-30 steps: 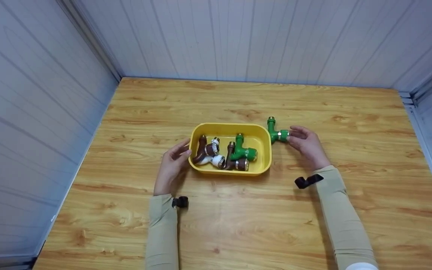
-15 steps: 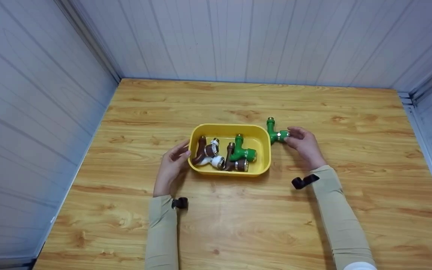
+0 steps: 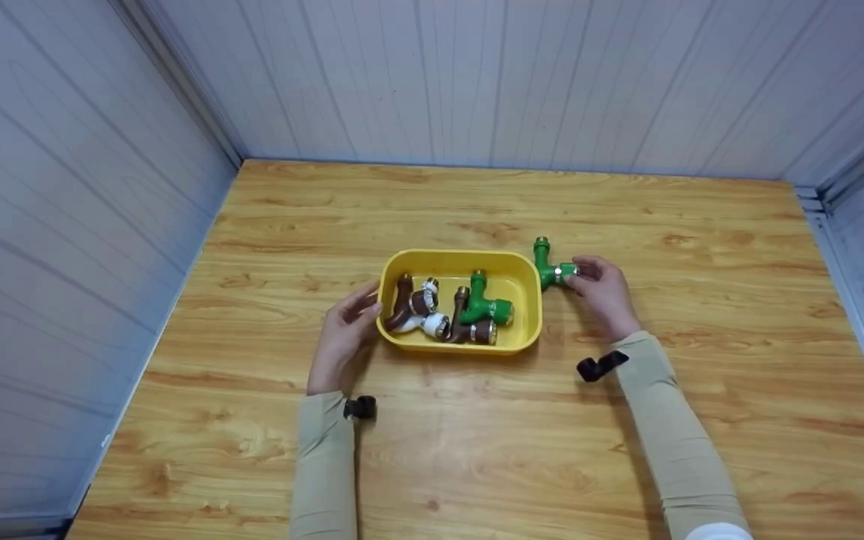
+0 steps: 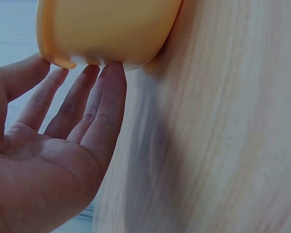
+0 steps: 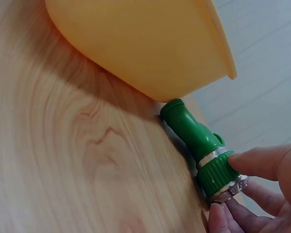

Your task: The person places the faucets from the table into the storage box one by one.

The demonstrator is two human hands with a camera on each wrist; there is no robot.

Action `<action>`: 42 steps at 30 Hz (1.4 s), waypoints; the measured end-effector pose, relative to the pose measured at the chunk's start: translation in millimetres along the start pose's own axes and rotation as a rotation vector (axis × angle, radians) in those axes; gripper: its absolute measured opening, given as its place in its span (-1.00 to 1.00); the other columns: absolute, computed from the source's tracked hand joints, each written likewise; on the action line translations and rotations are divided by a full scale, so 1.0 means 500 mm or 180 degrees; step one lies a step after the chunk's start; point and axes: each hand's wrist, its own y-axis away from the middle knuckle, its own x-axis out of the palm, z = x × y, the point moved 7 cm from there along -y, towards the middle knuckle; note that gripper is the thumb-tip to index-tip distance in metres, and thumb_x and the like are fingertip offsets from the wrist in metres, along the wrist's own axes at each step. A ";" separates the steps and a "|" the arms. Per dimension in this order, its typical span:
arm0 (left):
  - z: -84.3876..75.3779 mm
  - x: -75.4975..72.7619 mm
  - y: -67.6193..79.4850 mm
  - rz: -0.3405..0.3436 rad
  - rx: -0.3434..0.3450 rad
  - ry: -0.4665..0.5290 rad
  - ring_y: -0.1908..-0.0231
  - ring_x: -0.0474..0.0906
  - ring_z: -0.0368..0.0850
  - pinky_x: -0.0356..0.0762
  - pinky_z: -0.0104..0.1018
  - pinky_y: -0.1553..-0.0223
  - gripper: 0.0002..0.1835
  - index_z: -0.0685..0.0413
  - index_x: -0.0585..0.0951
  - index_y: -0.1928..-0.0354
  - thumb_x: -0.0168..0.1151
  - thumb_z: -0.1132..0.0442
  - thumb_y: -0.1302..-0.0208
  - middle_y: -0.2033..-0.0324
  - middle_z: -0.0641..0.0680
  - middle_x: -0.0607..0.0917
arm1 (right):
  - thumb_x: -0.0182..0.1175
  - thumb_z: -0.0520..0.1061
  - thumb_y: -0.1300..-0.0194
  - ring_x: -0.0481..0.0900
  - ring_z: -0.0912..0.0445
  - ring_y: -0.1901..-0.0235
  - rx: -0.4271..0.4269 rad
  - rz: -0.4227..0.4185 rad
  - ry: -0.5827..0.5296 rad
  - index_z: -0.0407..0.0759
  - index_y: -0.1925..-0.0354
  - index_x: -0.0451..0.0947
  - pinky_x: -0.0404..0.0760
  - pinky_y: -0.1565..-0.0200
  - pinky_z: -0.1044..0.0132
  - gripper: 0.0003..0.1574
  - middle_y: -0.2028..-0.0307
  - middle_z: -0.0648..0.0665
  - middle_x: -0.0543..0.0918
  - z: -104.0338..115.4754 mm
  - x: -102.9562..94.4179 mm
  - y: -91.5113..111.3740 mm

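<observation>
A yellow plastic tub [image 3: 462, 349] holds several taps: brown taps [image 3: 402, 304], a white tap [image 3: 435, 325] partly covered by a brown one, and a green tap [image 3: 488, 307]. My left hand [image 3: 342, 334] is at the tub's left end, its nearly straight fingertips [image 4: 114, 73] touching the outer wall and the thumb near the rim. Outside the tub, by its right back corner, another green tap [image 5: 191, 131] lies on the table. My right hand [image 3: 604, 292] pinches its ribbed knob [image 5: 217, 174], thumb on top and other fingers at the metal end.
The wood-grain table [image 3: 477, 442] stretches around the tub on all sides. White panel walls [image 3: 462, 82] stand behind it and at the left and right. A black wrist camera [image 3: 601, 366] sits on the right sleeve, another black camera [image 3: 361, 407] on the left.
My right hand has moved slightly left and further over the green tap's knob, with the thumb now on it. The left hand and the tub have hardly moved.
</observation>
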 end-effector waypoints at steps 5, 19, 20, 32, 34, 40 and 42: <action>0.001 0.002 0.000 0.0029 -0.0010 0.0024 -0.07 0.46 0.30 0.56 -0.36 0.11 -0.53 0.31 0.44 -0.24 0.19 0.42 -0.30 -0.09 0.41 0.52 | 0.19 -0.29 -0.31 0.41 -0.07 -0.15 -0.0091 -0.0043 0.0026 -0.40 -0.24 0.34 0.49 -0.08 0.26 -0.44 -0.14 -0.34 0.47 0.000 -0.002 0.001; -0.001 0.002 0.002 -0.0048 0.0020 0.0102 0.03 0.53 0.19 0.57 -0.37 0.17 -0.57 0.30 0.50 -0.19 0.23 0.41 -0.27 -0.02 0.37 0.58 | 0.20 -0.31 -0.30 0.44 -0.09 -0.12 -0.0265 -0.0055 0.0005 -0.44 -0.21 0.35 0.53 0.06 0.41 -0.45 -0.13 -0.35 0.48 0.005 -0.012 0.006; -0.001 0.002 0.003 -0.0040 0.0033 0.0088 0.02 0.53 0.19 0.57 -0.38 0.16 -0.57 0.30 0.50 -0.20 0.23 0.41 -0.27 -0.02 0.37 0.58 | 0.20 -0.31 -0.30 0.44 -0.09 -0.13 -0.0260 -0.0050 -0.0014 -0.44 -0.21 0.35 0.53 0.06 0.41 -0.45 -0.14 -0.35 0.47 0.004 -0.012 0.007; 0.001 0.001 0.003 -0.0023 0.0013 0.0129 0.02 0.53 0.18 0.59 -0.31 0.17 -0.56 0.29 0.50 -0.20 0.23 0.41 -0.27 -0.02 0.36 0.57 | 0.18 -0.31 -0.31 0.37 -0.04 -0.16 -0.0099 0.0067 -0.0332 -0.38 -0.28 0.29 0.52 0.00 0.41 -0.40 -0.20 -0.33 0.40 -0.004 -0.010 0.007; 0.002 0.001 0.002 -0.0005 -0.0007 0.0175 0.00 0.51 0.23 0.58 -0.30 0.14 -0.56 0.28 0.50 -0.20 0.23 0.40 -0.27 -0.03 0.37 0.57 | 0.17 -0.32 -0.31 0.39 -0.02 -0.13 -0.0054 0.0081 -0.0435 -0.38 -0.28 0.28 0.53 -0.01 0.39 -0.40 -0.20 -0.34 0.38 -0.006 -0.008 0.007; -0.001 0.001 0.002 0.0016 0.0006 0.0035 -0.04 0.49 0.27 0.57 -0.33 0.14 -0.56 0.25 0.50 -0.21 0.23 0.38 -0.28 -0.02 0.34 0.58 | 0.16 -0.30 -0.33 0.47 0.09 0.00 0.0055 0.0102 -0.0744 -0.45 -0.27 0.24 0.52 -0.08 0.23 -0.39 -0.16 -0.31 0.39 -0.010 -0.005 0.005; -0.001 0.001 0.002 0.0020 0.0010 0.0020 -0.04 0.48 0.28 0.57 -0.35 0.14 -0.56 0.26 0.50 -0.21 0.23 0.39 -0.28 -0.02 0.35 0.58 | 0.13 -0.28 -0.36 0.48 0.10 0.02 0.0103 0.0108 -0.0958 -0.47 -0.27 0.23 0.49 -0.11 0.16 -0.41 -0.12 -0.27 0.39 -0.012 -0.004 0.005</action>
